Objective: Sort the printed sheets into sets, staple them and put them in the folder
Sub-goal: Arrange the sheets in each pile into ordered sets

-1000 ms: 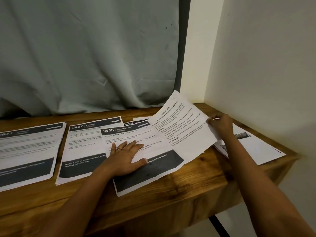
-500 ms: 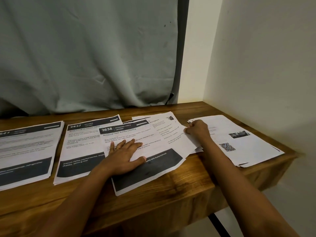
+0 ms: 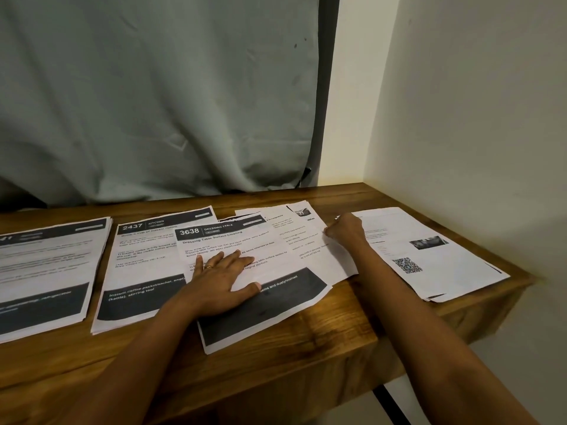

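Wooden desk (image 3: pixel 306 348), sorting step: the left hand (image 3: pixel 221 280), spread flat, pins the 3638 sheet (image 3: pixel 233 240). The right hand (image 3: pixel 348 230) pinches the text sheet (image 3: pixel 310 250) tucked beneath. Next, probably squaring their edges.

The leftmost stack (image 3: pixel 46 271) runs off the left edge, so its header number is cut short and its body print is too blurred to read. The 3638 sheet (image 3: pixel 276 289) overlaps the right side of the 2437 sheet (image 3: pixel 138 265), and the flat left hand (image 3: pixel 221 283) covers some of the 3638 sheet's middle lines. Another sheet (image 3: pixel 310 240) shows only its right part from under the 3638 sheet, and its print is too small to read. The right hand (image 3: pixel 346 230) hides its curled fingertips, so whether they pinch that sheet's edge cannot be told. Its forearm crosses the near left corner of the right stack (image 3: pixel 429 262), whose small photo (image 3: pixel 428 242) is blurred.
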